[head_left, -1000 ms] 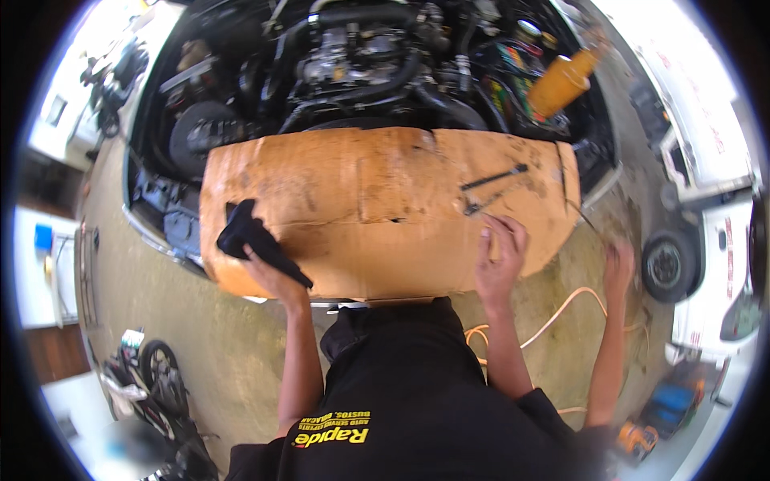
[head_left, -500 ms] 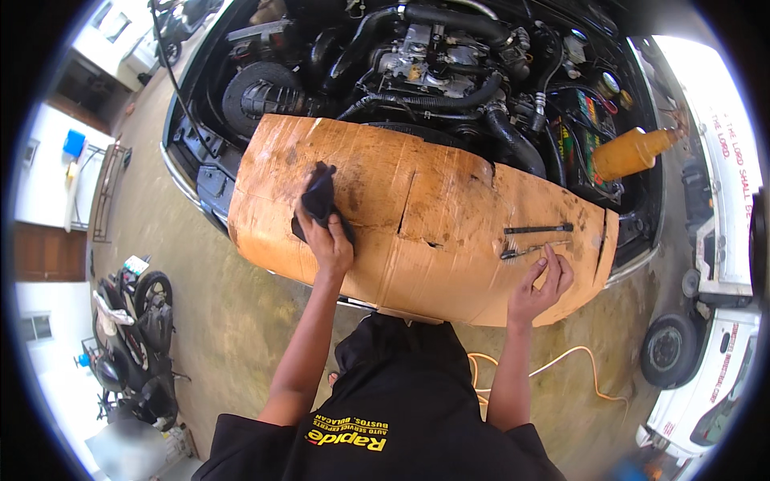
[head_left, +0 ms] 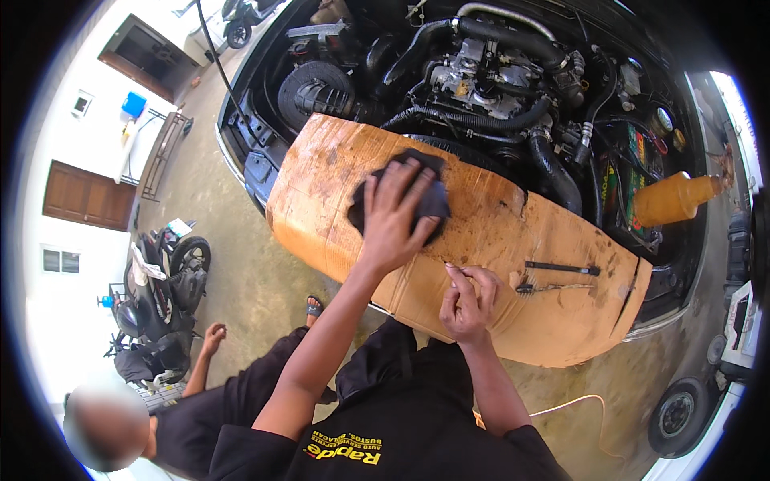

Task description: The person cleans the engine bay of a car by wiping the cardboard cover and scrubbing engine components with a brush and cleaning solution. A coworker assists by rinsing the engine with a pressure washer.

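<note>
At the left edge we see a brown door (head_left: 88, 195) in a white wall, and nearer to us a dark motorcycle (head_left: 164, 293) stands on the concrete floor. To the right of it, at the near left, another person (head_left: 224, 425) in dark clothes is beside us, one arm reaching out.

Next comes a stained sheet of cardboard (head_left: 309, 220), laid across the front edge of a vehicle's open engine bay. On the left part of this sheet, toward its far side, lies a crumpled black cloth (head_left: 438, 196). Our left hand (head_left: 391, 224) rests on top of it, fingers spread out over the fabric rather than clenched around it, and slightly blurred. Beyond the sheet we see the engine (head_left: 481, 76).

Farther right and nearer, our right hand (head_left: 469, 305) is over the cardboard with its fingers loosely curled; we cannot tell whether it grasps anything. Just to its right, a small brush-like tool (head_left: 525, 288) and a slim black bar (head_left: 561, 268) lie side by side on the sheet. At the far right a yellow-orange bottle (head_left: 670, 199) leans beside the battery (head_left: 618, 200).
</note>
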Demonstrator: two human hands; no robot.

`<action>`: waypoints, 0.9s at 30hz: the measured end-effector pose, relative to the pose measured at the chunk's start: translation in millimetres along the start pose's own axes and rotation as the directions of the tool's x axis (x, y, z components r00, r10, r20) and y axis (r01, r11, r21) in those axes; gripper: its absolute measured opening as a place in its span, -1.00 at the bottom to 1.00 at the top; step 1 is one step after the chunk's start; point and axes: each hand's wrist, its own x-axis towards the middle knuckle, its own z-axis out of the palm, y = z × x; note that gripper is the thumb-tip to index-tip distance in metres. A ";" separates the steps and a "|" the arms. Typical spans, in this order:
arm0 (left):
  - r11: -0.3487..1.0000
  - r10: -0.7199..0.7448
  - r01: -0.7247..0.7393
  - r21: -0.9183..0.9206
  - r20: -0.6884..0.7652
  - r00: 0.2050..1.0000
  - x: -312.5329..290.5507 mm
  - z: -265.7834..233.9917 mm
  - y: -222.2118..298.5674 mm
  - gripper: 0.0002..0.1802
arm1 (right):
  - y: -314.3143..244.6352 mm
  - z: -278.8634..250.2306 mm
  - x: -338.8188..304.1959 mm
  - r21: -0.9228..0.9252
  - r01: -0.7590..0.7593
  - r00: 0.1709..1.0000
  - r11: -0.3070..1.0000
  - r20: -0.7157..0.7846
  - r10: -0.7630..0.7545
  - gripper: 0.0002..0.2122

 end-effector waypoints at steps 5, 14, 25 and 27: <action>0.987 -0.092 0.124 -0.105 0.273 0.958 9.3 12.2 7.8 -0.16 | 0.7 17.3 9.1 -0.052 -0.064 0.994 0.997 0.080 0.068 -0.61; 0.965 -0.252 0.244 0.100 0.078 0.965 61.7 -12.2 -132.4 -0.20 | -1.4 38.4 -2.8 -0.406 -0.024 0.981 0.914 0.168 0.100 -0.72; 0.952 -0.286 0.307 0.001 0.366 0.886 -12.2 -50.1 -161.0 -0.20 | -4.9 46.9 -3.4 -0.627 -0.030 0.932 0.778 0.264 0.248 -0.68; 0.933 -0.316 0.357 -0.039 0.383 0.868 -17.3 -48.5 -163.3 -0.18 | -5.8 48.0 -2.5 -0.651 -0.021 0.921 0.759 0.283 0.268 -0.72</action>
